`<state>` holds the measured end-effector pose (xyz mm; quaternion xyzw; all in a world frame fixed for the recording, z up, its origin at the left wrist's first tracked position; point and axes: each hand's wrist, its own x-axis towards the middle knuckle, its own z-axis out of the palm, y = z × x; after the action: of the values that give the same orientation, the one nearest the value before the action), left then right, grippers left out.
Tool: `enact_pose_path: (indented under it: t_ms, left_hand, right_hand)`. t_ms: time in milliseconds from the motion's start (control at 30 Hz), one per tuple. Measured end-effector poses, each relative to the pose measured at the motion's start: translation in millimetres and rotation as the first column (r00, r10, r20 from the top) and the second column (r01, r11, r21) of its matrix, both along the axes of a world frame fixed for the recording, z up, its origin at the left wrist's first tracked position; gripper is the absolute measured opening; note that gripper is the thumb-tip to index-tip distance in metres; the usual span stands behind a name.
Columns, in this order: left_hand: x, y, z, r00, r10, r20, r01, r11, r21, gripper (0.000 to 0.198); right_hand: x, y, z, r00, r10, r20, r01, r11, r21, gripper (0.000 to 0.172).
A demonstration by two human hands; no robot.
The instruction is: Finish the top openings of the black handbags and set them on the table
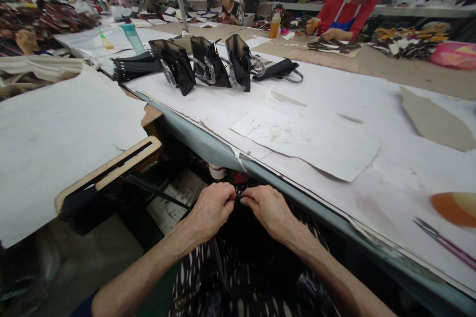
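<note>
In my lap lies a black handbag (253, 242), dark against patterned clothing, with what looks like a plastic-wrapped handle low on its right side. My left hand (215, 205) pinches the bag's upper edge between thumb and fingers. Close beside it, my right hand (266, 208) pinches the same edge, the two thumbs nearly meeting. Much of the bag's outline is lost in shadow. Several finished-looking black handbags (208, 62) with plastic-wrapped handles stand and lie on the white-covered table (208, 109) beyond my hands.
Tweezers-like pink-handled tool (446, 242) and an orange-brown object (455, 208) lie at the table's right. A wooden-rimmed slotted frame (107, 173) juts out at left below a paper-covered table (67, 133). A person in red (345, 15) works opposite, near an orange-filled bottle (275, 25).
</note>
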<state>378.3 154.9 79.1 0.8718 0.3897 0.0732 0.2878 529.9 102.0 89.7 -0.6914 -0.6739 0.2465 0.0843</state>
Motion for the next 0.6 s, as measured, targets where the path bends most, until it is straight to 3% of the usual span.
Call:
enact_pose_path:
  t_ms: [167,267,367,467,600]
  left_hand:
    - [-3,-2,5.8,0.997,0.052,0.05,-0.051,0.998,-0.033,0.011]
    - [-13,-1,7.0,0.981,0.19,0.043,-0.188,0.98,-0.06,0.049]
    - [-28,6,3.7,0.962,0.275,0.003,-0.267,0.936,-0.23,0.072]
    - [-44,14,2.9,0.975,0.219,0.029,-0.189,0.896,-0.402,0.054]
    - [-58,23,14.7,0.988,0.152,0.025,-0.111,0.819,-0.562,0.037]
  right_hand:
    - [-6,-1,-1.0,0.988,-0.005,0.153,0.004,1.0,0.004,0.022]
    - [-6,-3,-3.0,0.973,-0.018,0.231,0.018,1.0,0.002,0.024]
    - [-7,-4,-4.5,0.968,0.013,0.251,-0.019,1.0,0.022,0.025]
    - [-9,-2,-0.8,0.963,0.06,0.263,-0.074,0.996,0.042,0.025]
    - [-8,-1,13.5,0.969,0.124,0.216,-0.136,0.99,0.04,0.024]
